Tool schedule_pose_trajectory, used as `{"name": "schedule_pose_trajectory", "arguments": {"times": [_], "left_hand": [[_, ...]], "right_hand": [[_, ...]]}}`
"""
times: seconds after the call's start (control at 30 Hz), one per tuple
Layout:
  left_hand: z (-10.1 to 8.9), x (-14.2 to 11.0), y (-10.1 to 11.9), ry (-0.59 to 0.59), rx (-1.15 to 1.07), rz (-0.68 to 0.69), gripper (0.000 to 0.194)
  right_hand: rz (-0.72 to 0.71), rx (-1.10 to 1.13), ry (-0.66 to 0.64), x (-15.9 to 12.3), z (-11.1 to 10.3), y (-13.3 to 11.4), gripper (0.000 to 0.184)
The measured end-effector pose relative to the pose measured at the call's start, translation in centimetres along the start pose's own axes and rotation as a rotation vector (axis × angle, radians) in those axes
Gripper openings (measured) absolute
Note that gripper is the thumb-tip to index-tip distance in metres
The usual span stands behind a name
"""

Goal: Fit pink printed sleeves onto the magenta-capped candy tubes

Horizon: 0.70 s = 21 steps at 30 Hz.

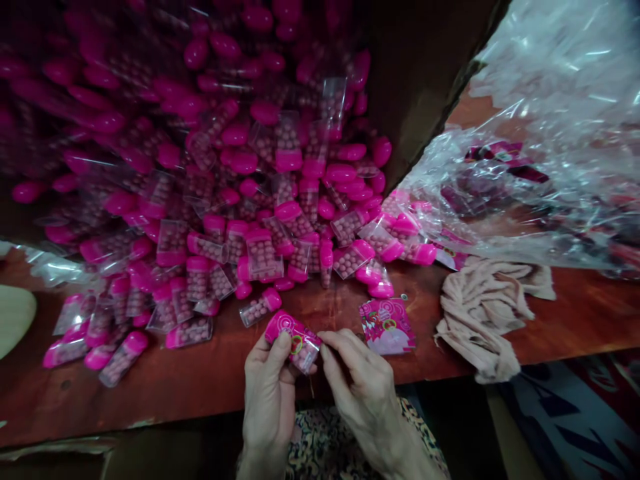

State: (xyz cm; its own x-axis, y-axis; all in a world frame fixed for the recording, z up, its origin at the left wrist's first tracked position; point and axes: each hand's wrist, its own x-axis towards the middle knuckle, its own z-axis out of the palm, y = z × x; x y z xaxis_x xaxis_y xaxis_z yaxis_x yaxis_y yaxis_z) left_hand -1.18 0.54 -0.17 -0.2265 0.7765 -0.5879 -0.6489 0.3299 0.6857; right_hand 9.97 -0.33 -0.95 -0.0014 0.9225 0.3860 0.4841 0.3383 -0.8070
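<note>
A small clear candy container [304, 357] with a pink cap, round candies inside and a printed pink label around it, is gripped in my left hand [273, 387]. My left thumb presses on its label. Thumb and forefinger of my right hand [363, 393] pinch the label's edge at the container's right end. Just right of my hands, a stack of flat printed pink labels [387, 325] lies on the table. One unlabelled container [260, 307] lies right behind the held one.
A heap of pink-capped containers [260, 250] spills from a tipped dark box [420, 87] onto the red-brown table [200, 383]. A crumpled beige cloth [483, 313] and clear plastic bags [560, 120] lie to the right. A pale rounded object [15, 320] is at far left.
</note>
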Motion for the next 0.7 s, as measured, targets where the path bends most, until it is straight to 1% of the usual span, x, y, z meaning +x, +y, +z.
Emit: {"name": "schedule_pose_trajectory", "arguments": {"times": [0.13, 0.23, 0.3, 0.33, 0.37, 0.43, 0.5, 0.57, 0.63, 0.7], "left_hand": [[0.4, -0.6, -0.1, 0.017, 0.012, 0.08, 0.022], [0.5, -1.1, -0.1, 0.089, 0.013, 0.222, 0.025], [0.3, -1.3, 0.1, 0.142, -0.002, 0.344, 0.025], [0.2, -1.4, 0.3, 0.151, -0.011, 0.378, 0.025], [0.0, -1.4, 0.5, 0.144, -0.016, 0.381, 0.025], [-0.2, -1.4, 0.8, 0.083, -0.02, 0.302, 0.022], [-0.4, -1.3, 1.0, 0.001, -0.024, 0.179, 0.018], [-0.6, -1.2, 1.0, -0.052, -0.041, 0.089, 0.017], [-0.9, -1.1, 0.9, -0.066, -0.074, 0.04, 0.018], [-1.1, -1.1, 0.8, -0.056, -0.105, 0.007, 0.019]], "right_hand": [[-0.013, -0.068, 0.052, 0.1, 0.3, -0.4, 0.018], [-0.035, -0.167, 0.134, -0.1, 0.1, -0.1, 0.018], [-0.002, -0.197, 0.173, -0.2, -0.4, 0.4, 0.017], [0.025, -0.187, 0.182, -0.2, -0.7, 0.6, 0.016], [0.051, -0.161, 0.181, -0.1, -0.9, 0.7, 0.015], [0.077, -0.077, 0.162, -0.1, -1.3, 0.6, 0.013], [0.059, 0.017, 0.112, 0.0, -1.2, 0.0, 0.011], [0.022, 0.091, 0.05, 0.0, -1.0, -0.7, 0.014], [-0.013, 0.134, 0.004, -0.2, -0.6, -1.3, 0.018], [-0.055, 0.147, -0.015, -0.4, -0.4, -1.6, 0.02]]}}
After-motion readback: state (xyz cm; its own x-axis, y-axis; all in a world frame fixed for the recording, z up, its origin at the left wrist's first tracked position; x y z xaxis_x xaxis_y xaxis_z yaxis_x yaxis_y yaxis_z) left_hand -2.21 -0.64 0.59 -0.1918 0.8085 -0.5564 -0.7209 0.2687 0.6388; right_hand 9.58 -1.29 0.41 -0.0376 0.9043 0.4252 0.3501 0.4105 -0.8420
